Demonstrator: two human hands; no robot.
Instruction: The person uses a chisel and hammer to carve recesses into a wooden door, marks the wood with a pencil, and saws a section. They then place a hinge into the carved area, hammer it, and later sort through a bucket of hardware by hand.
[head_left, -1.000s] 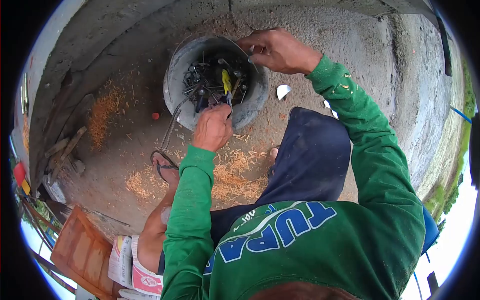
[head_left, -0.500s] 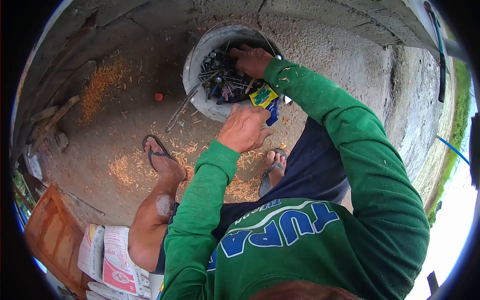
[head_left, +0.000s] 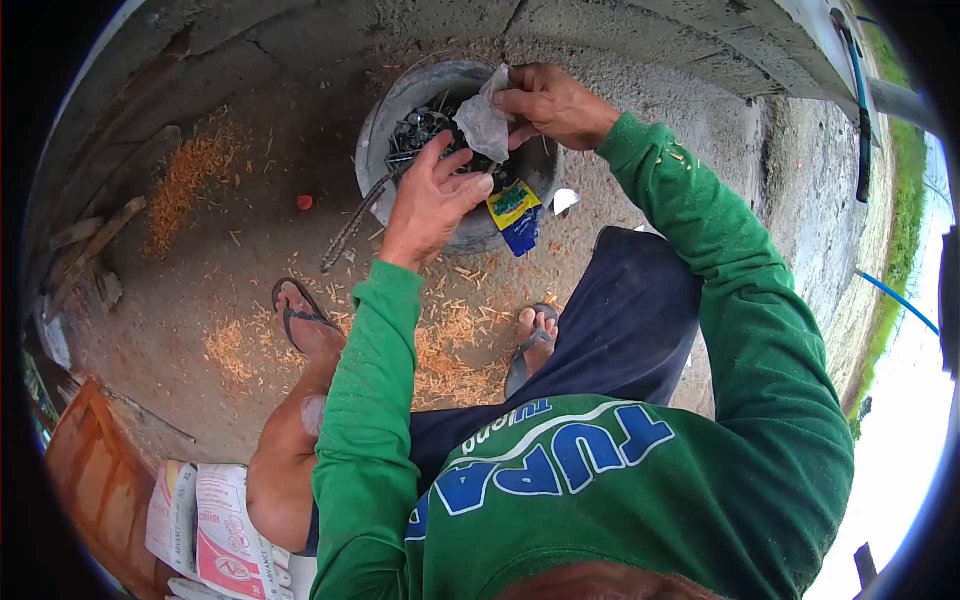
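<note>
A round grey bucket (head_left: pixel 375 150) with a wire handle stands on the floor in front of me. Dark metal hardware, with nails or screws among it, fills its inside. Above the bucket's right half, my right hand (head_left: pixel 558 105) pinches a crumpled, whitish plastic bag (head_left: pixel 484 125). My left hand (head_left: pixel 432 205) is over the near rim, fingers apart and just below the bag, with nothing visible in it. A yellow and blue packet (head_left: pixel 516 215) hangs over the near right rim. A ribbed metal bar (head_left: pixel 350 235) leans out over the left rim.
Orange wood shavings (head_left: pixel 450 345) lie around my feet, with another heap (head_left: pixel 195 175) at the left. Printed sacks (head_left: pixel 225 530) and a brown wooden panel (head_left: pixel 100 470) are at lower left. A rough concrete wall (head_left: pixel 700 120) rises at the right.
My right hand has come up out of the bucket with the whitish plastic bag. My left hand has shifted left and up, its fingers spreading toward the bag.
</note>
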